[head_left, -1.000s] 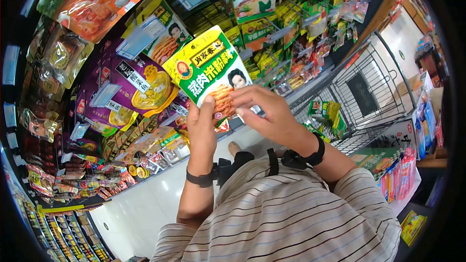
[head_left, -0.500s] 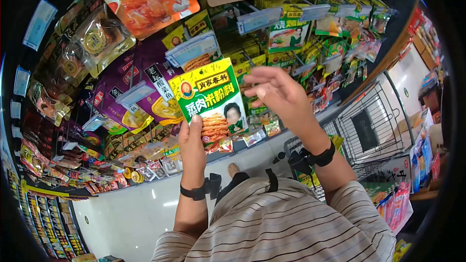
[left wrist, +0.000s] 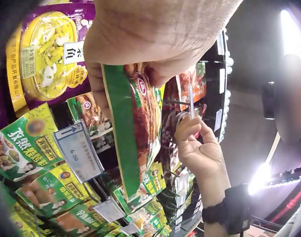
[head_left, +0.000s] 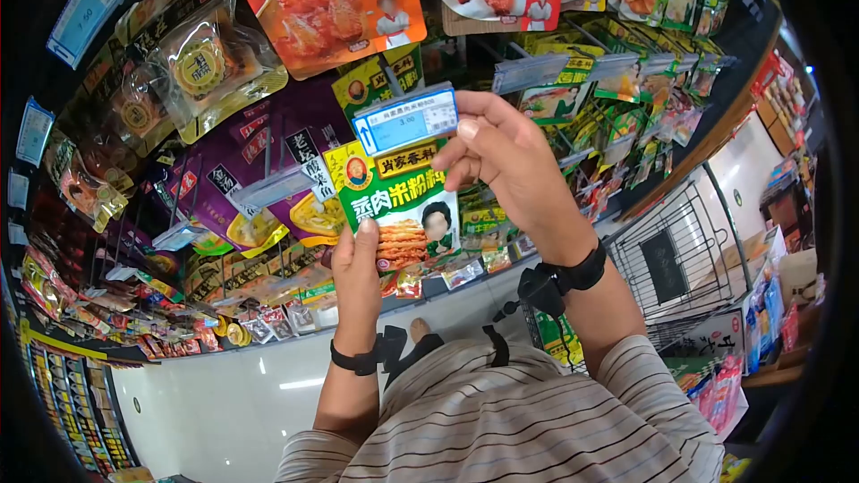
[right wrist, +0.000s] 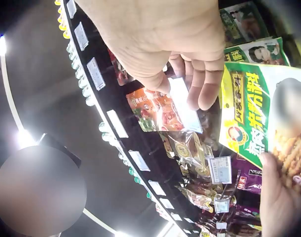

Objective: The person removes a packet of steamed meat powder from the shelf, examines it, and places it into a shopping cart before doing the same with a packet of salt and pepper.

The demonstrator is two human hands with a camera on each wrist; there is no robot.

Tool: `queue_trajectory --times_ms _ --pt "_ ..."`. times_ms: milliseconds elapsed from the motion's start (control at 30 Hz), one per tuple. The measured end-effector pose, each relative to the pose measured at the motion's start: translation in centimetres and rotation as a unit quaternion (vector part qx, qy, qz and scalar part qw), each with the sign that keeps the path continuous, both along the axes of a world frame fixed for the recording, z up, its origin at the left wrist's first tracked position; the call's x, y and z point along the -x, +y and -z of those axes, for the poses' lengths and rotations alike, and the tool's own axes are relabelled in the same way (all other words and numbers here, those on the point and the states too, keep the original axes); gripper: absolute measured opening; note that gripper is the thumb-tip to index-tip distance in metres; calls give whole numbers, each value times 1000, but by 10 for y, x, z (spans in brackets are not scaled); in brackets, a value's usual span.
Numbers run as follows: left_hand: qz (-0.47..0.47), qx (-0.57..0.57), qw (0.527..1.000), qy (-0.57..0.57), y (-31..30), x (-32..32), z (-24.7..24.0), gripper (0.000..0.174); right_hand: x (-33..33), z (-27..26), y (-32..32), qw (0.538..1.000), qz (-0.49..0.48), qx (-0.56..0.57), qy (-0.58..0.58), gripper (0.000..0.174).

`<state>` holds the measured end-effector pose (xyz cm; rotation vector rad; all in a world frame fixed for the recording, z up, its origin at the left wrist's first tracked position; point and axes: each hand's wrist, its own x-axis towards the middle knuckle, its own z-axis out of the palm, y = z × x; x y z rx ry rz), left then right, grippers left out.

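Note:
My left hand (head_left: 358, 273) grips a green and yellow packet of seasoning mix (head_left: 394, 206) by its lower left corner, thumb on the printed front. The packet shows a dish of meat and a portrait, and its top edge lies just below a price tag (head_left: 407, 121) in the head view. My right hand (head_left: 514, 165) pinches that white and blue tag at its right end, thumb in front. In the right wrist view the tag (right wrist: 182, 103) sits between thumb and fingers, apart from the packet (right wrist: 254, 108). A similar packet (head_left: 358, 85) hangs behind the tag.
Purple pouches (head_left: 268, 152) hang left of the packet, and an orange pouch (head_left: 331, 9) above it. More green and yellow packets (head_left: 555, 103) fill hooks to the right. A wire shopping cart (head_left: 676, 250) stands at the right, beside the shelf.
My right hand has left the packet, moved up and taken hold of the price tag. The left hand keeps holding the packet. The head view has shifted, showing more of the upper shelf.

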<state>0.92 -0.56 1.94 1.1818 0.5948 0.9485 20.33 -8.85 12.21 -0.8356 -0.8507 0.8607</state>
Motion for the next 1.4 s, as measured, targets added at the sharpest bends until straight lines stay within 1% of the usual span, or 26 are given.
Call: queue_trajectory --times_ms 100,133,200,300,367,467,567,767,1000,1167,1300,1367,1400 --pt "17 2 1000 -2 9 -4 0 32 0 -3 2 1000 -25 13 -1 29" --pt "22 -1 1000 -14 10 -6 -2 32 2 -4 3 1000 -16 17 -5 20" --pt "32 -7 999 -38 11 -11 -9 32 2 -4 3 999 -23 24 10 20" --pt "32 -32 999 -3 19 -14 -7 32 0 -3 5 999 -36 25 24 15" --pt "47 -34 998 -27 21 -20 -14 33 0 -3 8 999 -40 24 26 14" --pt "47 -53 996 -53 29 -31 -15 34 -4 -1 10 999 -39 23 10 16" --pt "51 -75 995 -47 35 -36 -19 34 -5 1 14 999 -48 13 10 18" --pt "41 -60 996 -48 39 -40 -14 30 -8 5 15 999 -48 7 -9 20" --pt "38 -59 996 -47 40 -46 -15 29 -6 6 17 999 -49 11 -6 28" --pt "43 -58 997 -13 40 -41 -10 30 -6 7 17 999 -50 21 -7 32" --pt "40 -70 997 -17 40 -41 -9 32 -3 6 19 999 -43 29 -9 40" --pt "38 -50 998 -26 39 -41 -12 32 -1 7 20 999 -33 29 -10 46" --pt "37 -41 998 -31 39 -42 -13 33 0 6 21 999 -31 33 -14 47"
